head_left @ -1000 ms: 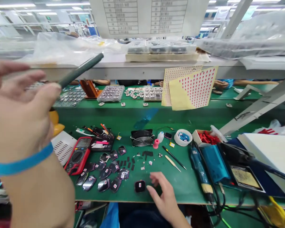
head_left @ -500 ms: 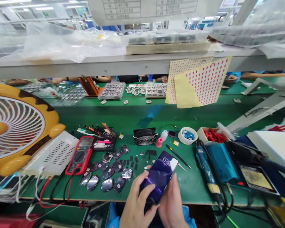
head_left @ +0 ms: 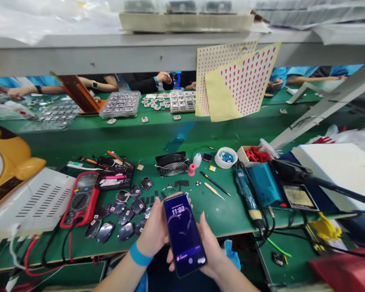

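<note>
The phone (head_left: pixel 185 237) hides parts of the left hand (head_left: pixel 155 225) and right hand (head_left: pixel 212 247); its smallest screen text is unreadable. The left edge cuts off the yellow fan (head_left: pixel 13 150), and the shelf (head_left: pixel 124 56) hides the heads of people (head_left: pixel 142 83) opposite.

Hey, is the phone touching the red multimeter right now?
Apart. The head view shows the phone well to the right of the red multimeter, with dark, stickered pieces and green bench between them.
</note>
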Motion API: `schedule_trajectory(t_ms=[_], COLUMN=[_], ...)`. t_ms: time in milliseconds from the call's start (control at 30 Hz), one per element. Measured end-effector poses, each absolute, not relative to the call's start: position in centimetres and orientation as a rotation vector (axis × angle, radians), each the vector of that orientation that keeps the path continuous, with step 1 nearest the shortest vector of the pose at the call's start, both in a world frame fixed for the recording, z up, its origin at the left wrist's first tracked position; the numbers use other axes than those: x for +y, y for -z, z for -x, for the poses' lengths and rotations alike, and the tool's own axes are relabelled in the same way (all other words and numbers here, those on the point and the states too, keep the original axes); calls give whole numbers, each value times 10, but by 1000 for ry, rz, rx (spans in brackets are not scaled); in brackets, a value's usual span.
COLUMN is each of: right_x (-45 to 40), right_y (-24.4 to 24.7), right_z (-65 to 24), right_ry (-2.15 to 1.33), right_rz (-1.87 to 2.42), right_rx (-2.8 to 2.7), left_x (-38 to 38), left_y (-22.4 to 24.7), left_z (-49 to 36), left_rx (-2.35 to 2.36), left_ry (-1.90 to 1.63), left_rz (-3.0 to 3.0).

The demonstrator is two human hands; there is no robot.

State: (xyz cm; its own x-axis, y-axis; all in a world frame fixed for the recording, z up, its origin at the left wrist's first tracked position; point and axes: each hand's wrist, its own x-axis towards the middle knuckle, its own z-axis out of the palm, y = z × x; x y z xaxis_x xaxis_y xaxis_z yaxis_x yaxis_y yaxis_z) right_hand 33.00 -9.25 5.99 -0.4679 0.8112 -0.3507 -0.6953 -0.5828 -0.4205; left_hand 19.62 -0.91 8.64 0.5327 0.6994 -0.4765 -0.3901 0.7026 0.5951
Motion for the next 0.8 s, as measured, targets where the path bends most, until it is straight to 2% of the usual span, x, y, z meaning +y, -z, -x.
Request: schedule_trajectory(t_ms=[67, 233, 567, 800], right_x=[-98, -106, -103, -95], right_y=[-56, -55, -68, -96], right_z=[-323, -328, -336, -346], right_ry=[-2090, -1698, -1542, -1273], right_rz=[648, 846, 898, 904], right_rx=[-266, -406, -454, -625], left_x=[3, 27, 40, 51], left_y=[-94, -104, -129, -162], left_z=[-203, -213, -239, -256], left_rx=[682, 572, 517, 441], left_ry=[-618, -724, -660, -562], left_rz=[-413, -522, -636, -776])
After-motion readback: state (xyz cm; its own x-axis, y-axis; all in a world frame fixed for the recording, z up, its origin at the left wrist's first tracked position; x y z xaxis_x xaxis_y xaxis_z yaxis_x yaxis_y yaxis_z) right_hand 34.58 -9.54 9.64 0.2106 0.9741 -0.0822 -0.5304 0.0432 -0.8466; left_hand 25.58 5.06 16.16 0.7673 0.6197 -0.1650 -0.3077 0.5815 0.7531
